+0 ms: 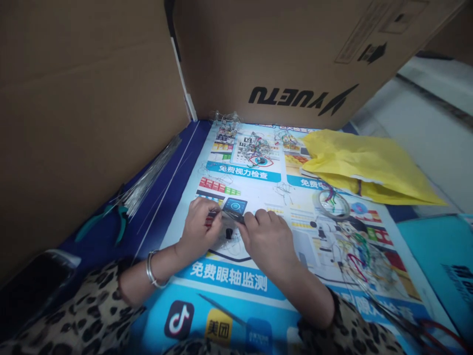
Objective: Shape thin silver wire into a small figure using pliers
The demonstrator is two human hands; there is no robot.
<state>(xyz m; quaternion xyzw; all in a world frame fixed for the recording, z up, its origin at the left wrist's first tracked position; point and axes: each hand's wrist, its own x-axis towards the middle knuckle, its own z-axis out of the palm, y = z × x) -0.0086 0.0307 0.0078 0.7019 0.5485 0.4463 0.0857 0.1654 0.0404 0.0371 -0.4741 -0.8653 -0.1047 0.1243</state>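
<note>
My left hand (201, 224) and my right hand (268, 239) are close together over the middle of the printed sheet (273, 197). Both have their fingers pinched around a thin dark piece (232, 215) that stretches between them. Its exact shape is hard to make out. Just below, a small black spot (229, 233) shows between the hands; whether it is a thing or part of the print is unclear. A silver bracelet (151, 270) circles my left wrist.
Teal-handled pliers (121, 224) and a bundle of thin wires (151, 177) lie left. Tangled wires (258, 145) lie behind. Right are a tape roll (334, 204), yellow bag (365, 162), coloured wires (364, 256) and red-handled scissors (402, 323). Cardboard (281, 59) stands behind.
</note>
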